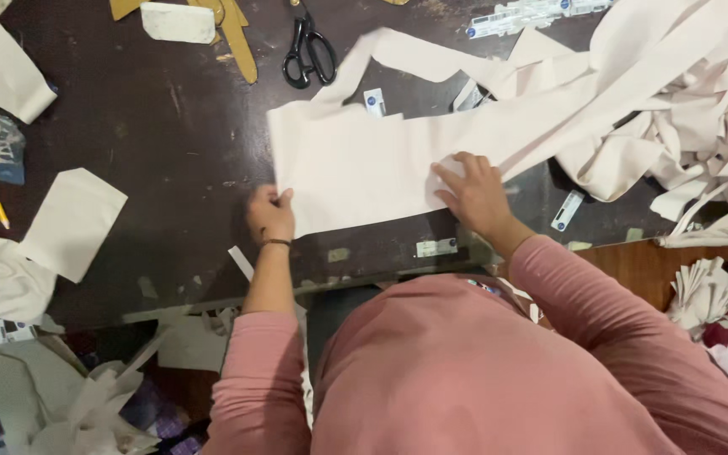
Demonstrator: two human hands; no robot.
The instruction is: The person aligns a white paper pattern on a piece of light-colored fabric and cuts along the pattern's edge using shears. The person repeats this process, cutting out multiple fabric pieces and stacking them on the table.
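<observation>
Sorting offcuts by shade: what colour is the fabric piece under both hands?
Pale cream, plain and unpatterned: the fabric piece, seen in the head view.

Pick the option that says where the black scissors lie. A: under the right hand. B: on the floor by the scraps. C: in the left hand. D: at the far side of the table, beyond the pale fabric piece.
D: the black scissors lie on the dark table beyond the pale fabric piece, away from the left hand and right hand, which both rest on that fabric.

A pale cream fabric piece [355,168] lies spread flat near the dark desk's [170,126] front edge, its long strip trailing toward the far right corner.
</observation>
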